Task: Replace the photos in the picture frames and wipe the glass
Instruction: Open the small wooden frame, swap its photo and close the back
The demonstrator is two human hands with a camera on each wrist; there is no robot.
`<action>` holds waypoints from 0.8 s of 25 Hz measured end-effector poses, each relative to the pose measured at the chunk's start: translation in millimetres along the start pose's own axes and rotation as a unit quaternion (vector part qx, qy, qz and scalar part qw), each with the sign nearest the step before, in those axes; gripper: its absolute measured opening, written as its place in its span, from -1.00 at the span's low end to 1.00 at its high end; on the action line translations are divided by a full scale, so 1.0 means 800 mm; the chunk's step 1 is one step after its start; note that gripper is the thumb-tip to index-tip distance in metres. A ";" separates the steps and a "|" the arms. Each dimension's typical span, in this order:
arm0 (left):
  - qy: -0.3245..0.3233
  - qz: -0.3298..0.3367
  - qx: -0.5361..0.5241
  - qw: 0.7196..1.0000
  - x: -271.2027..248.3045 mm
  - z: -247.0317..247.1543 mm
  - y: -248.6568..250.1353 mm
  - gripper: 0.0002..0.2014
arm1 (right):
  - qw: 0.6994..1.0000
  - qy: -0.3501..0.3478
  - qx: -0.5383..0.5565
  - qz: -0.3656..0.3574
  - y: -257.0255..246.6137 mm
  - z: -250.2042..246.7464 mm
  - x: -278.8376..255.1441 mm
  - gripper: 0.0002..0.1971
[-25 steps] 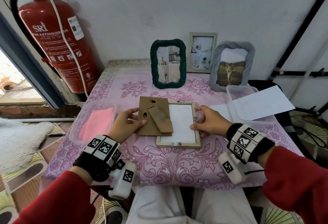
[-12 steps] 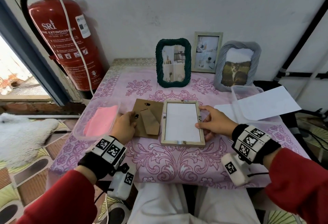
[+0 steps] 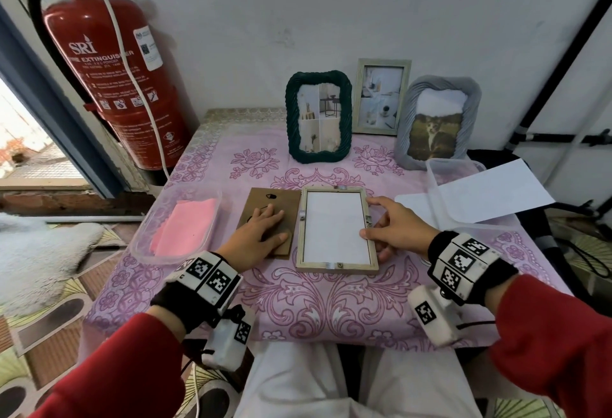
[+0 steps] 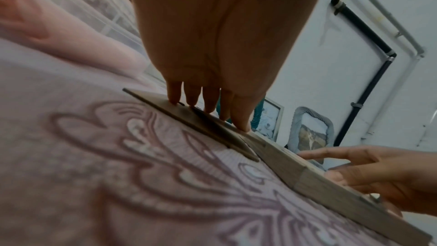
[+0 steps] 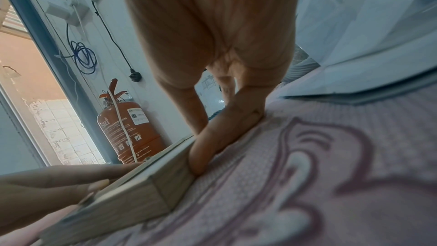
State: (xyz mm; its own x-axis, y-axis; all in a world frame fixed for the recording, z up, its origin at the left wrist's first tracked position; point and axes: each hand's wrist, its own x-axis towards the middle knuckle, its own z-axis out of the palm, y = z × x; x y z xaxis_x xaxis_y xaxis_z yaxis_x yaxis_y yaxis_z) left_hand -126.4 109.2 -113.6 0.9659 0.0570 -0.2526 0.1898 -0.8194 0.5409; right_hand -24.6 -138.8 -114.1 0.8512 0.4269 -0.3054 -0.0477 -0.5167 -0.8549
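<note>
My left hand [image 3: 256,238] lies flat on the brown backing board [image 3: 265,199], fingers [image 4: 238,117] straight and close together, tips pressing its surface. The board rests on the bench [image 3: 298,301], its right edge just beside the wooden frame [image 3: 336,267]. My right hand [image 3: 395,228] is at the frame's right side: the thumb [image 5: 196,117] comes down on the top of the rail while one finger [image 5: 212,143] curls against its outer edge, so I have that rail lightly pinched. The forefinger reaches up toward the frame's far right corner. The frame lies face down on the purple-patterned cloth, a white sheet [image 3: 334,225] showing inside it.

Left of the board sits a clear tray [image 3: 145,235] holding a pink cloth [image 3: 185,228]. To the right, another clear container [image 3: 433,169] with white paper [image 3: 490,192] across it. Along the far wall stand a green frame [image 3: 291,112], a pale frame [image 3: 361,96] and a grey frame [image 3: 405,119]. A red fire extinguisher [image 3: 109,86] stands at the far left.
</note>
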 end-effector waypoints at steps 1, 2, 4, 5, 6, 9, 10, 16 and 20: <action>0.001 -0.002 0.004 1.000 0.000 0.000 0.000 -0.42 | 1.000 0.000 0.000 0.000 0.000 0.000 0.000 -0.27; 0.005 -0.004 0.010 1.000 -0.001 0.001 0.001 -0.42 | 1.000 -0.001 0.002 -0.001 0.000 -0.001 0.001 -0.27; 0.009 -0.010 0.028 1.000 -0.002 0.002 0.003 -0.42 | 1.000 -0.002 0.004 -0.002 0.000 0.000 0.001 -0.26; 0.008 -0.012 0.037 0.999 -0.002 0.002 0.005 -0.42 | 1.000 -0.002 0.004 -0.003 0.001 0.000 0.001 -0.26; 0.005 -0.014 0.047 0.999 -0.001 0.002 0.006 -0.41 | 1.000 -0.002 0.003 -0.004 0.001 0.001 0.001 -0.26; 0.004 -0.025 0.059 0.998 0.000 -0.002 0.014 -0.41 | 1.000 0.001 0.008 -0.005 0.003 0.000 0.001 -0.26; 0.012 -0.025 0.060 0.998 0.001 -0.005 0.017 -0.41 | 1.000 0.001 0.011 -0.005 0.003 0.000 0.002 -0.26; 0.017 0.098 0.120 0.988 0.021 -0.025 0.052 -0.23 | 1.000 -0.005 0.010 -0.005 0.003 -0.001 0.001 -0.25; -0.074 0.111 0.213 0.968 0.049 -0.024 0.064 0.02 | 1.000 -0.003 0.011 -0.011 0.004 -0.001 0.001 -0.26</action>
State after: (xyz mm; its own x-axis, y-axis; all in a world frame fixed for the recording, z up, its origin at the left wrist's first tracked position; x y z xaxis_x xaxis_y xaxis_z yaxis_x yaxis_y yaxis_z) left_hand -75.3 80.5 -80.4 0.9331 -0.2039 -0.2963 -0.1399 -0.9647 0.2233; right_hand -24.1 -140.6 -116.8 0.8490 0.4427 -0.2884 -0.0403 -0.4900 -0.8708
